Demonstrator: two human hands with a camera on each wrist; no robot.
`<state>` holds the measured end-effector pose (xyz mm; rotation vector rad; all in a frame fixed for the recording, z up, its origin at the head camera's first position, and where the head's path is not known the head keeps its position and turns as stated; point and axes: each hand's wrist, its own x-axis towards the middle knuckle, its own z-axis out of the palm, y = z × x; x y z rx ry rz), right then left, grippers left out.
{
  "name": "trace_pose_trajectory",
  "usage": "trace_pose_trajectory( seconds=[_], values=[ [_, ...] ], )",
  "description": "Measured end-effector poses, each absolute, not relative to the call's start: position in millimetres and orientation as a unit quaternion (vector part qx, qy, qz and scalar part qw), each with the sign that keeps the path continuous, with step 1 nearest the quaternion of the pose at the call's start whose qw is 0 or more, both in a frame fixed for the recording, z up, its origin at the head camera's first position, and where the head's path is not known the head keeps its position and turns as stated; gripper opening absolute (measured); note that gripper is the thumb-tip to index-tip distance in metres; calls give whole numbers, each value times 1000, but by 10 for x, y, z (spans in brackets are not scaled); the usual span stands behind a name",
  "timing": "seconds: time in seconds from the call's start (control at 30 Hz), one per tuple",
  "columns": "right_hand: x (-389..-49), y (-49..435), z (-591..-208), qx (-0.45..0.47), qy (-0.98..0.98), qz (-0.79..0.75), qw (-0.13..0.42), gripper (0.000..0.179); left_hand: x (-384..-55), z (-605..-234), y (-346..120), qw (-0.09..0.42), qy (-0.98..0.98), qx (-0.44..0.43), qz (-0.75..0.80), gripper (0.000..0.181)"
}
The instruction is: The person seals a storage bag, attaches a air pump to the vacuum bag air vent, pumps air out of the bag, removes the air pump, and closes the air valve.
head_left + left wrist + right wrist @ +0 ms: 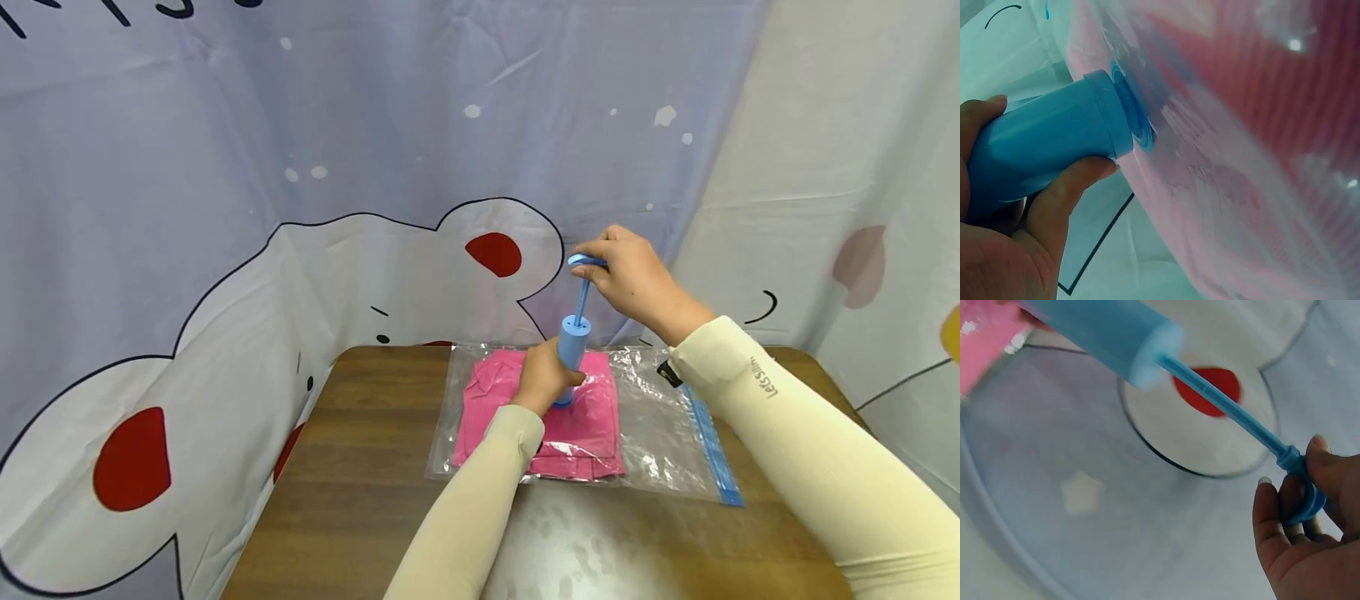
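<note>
Blue pump (574, 342) upright against a clear bag (663, 421) of pink cloth (581, 437) on the bench (352, 467)
Left hand (542, 377): fingers curled round the barrel (1047, 137); right hand (636, 273), higher: fingers pinching the handle (1315, 503) atop the exposed rod (582, 302).

Blue pump (573, 343), pink cloth (585, 433), brown grained table (352, 475)
</note>
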<state>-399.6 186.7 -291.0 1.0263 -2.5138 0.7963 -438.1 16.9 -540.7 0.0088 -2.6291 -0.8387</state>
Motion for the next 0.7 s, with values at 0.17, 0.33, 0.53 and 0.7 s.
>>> trace_pose_trajectory(
  seconds=[0.17,0.33,0.53,0.7],
  values=[
    [-4051,1775,-3323,362,-887,260,118,28,-4147,-5118,174,160,-927,5,-340,51],
    [-4061,1720,-3662,358,-887,274,101,27,-4296,-5366,125,170,-929,4,-328,57],
    [-4077,1710,-3670,358,-885,278,108,26,-4217,-5245,153,157,-924,10,-349,56],
    [-4049,1768,-3372,366,-884,274,99,24,-4620,-5756,62,188,-923,0,-335,52]
  ],
)
